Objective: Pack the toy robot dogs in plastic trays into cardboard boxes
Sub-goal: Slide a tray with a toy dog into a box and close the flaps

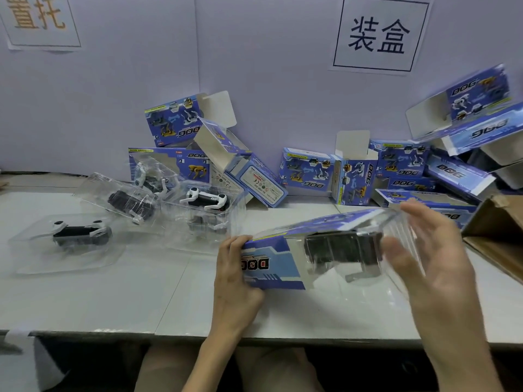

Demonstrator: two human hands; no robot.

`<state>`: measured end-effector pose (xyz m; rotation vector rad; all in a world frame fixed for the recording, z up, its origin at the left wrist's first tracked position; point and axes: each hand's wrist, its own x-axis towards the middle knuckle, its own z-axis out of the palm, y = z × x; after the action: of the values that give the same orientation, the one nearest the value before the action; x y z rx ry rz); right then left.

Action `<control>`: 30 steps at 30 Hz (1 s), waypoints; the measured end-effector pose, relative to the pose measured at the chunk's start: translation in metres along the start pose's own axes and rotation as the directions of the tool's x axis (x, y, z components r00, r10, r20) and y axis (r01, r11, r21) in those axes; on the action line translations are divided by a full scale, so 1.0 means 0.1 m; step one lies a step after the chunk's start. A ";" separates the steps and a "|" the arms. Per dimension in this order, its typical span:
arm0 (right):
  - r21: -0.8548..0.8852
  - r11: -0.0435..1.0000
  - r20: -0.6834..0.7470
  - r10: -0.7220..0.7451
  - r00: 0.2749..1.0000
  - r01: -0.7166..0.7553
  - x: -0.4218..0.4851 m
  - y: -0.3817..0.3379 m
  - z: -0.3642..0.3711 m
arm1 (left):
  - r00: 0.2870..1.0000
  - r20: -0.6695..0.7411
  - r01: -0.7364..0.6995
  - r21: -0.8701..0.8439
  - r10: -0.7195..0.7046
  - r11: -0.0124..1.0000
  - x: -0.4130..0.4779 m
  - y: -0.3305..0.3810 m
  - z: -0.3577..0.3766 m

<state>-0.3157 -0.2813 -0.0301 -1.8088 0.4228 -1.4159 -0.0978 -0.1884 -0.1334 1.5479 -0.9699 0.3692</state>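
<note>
My left hand (236, 281) grips the left end of a blue cardboard box (271, 263) printed "DOG", held just above the table. A clear plastic tray (365, 267) with a black toy robot dog (342, 247) sticks out of the box's right end. My right hand (430, 267) lies with straight fingers against the tray's right end. Further trays with black-and-white robot dogs lie at the left: one near the front (82, 236), one tilted behind it (131, 203), and one more in the middle (205, 200).
Several blue empty boxes (308, 171) lean against the back wall, some with open flaps (219, 107); more are piled at the right (467, 120). A brown carton (498, 239) stands at the right edge. The white table (141, 295) ends at a front edge near me.
</note>
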 end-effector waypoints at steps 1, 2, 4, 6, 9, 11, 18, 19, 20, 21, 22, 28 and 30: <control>0.051 0.997 -0.056 -0.048 0.997 0.051 -0.01 -0.01 0.01 | 1.000 0.001 0.017 -0.019 -0.017 1.000 0.00 0.00 0.00; 0.063 0.993 -0.106 -0.089 0.990 0.096 -0.01 -0.03 0.02 | 1.000 0.004 0.029 -0.036 -0.029 0.999 -0.01 0.01 0.00; 0.026 0.989 -0.128 -0.143 0.981 0.147 -0.02 -0.06 0.03 | 0.998 0.024 0.058 -0.069 -0.057 0.996 -0.02 0.01 0.00; 0.004 0.987 -0.074 -0.160 0.984 0.161 -0.03 -0.07 0.06 | 0.994 0.065 0.095 -0.107 -0.089 0.990 -0.02 0.01 0.00; -0.037 0.985 -0.036 -0.169 0.985 0.168 -0.02 -0.07 0.12 | 0.987 0.120 0.121 -0.150 -0.103 0.981 -0.01 0.00 0.00; -0.070 0.987 -0.021 -0.145 0.989 0.143 -0.02 -0.07 0.16 | 0.979 0.183 0.129 -0.185 -0.094 0.974 -0.01 0.00 0.00; -0.160 0.987 0.112 0.003 0.994 0.015 -0.01 -0.02 0.31 | 0.962 0.261 0.139 -0.217 -0.080 0.966 0.00 0.05 -0.02; -0.192 0.981 0.122 0.010 0.992 0.013 -0.01 -0.01 0.33 | 0.960 0.266 0.145 -0.222 -0.083 0.964 0.00 0.05 -0.02; -0.227 0.974 0.125 0.017 0.992 0.011 -0.02 -0.01 0.34 | 0.959 0.269 0.150 -0.225 -0.086 0.963 -0.01 0.05 -0.01; -0.258 0.966 0.124 0.027 0.992 0.006 -0.03 -0.02 0.35 | 0.959 0.271 0.151 -0.223 -0.087 0.963 0.00 0.05 -0.01; -0.287 0.958 0.122 0.036 0.992 0.000 -0.03 -0.02 0.36 | 0.959 0.271 0.149 -0.218 -0.087 0.964 0.00 0.05 -0.01; -0.488 0.872 0.284 0.132 0.950 0.024 -0.02 -0.12 0.35 | 0.954 0.282 0.167 -0.214 -0.103 0.962 -0.01 0.04 -0.02; -0.497 0.867 0.332 0.163 0.929 0.025 -0.03 -0.16 0.32 | 0.953 0.283 0.171 -0.220 -0.105 0.960 -0.01 0.04 -0.02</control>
<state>-0.2899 -0.2576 -0.0223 -2.3867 0.6934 -0.9315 -0.1011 -0.1861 -0.1313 1.4526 -1.0640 -0.0624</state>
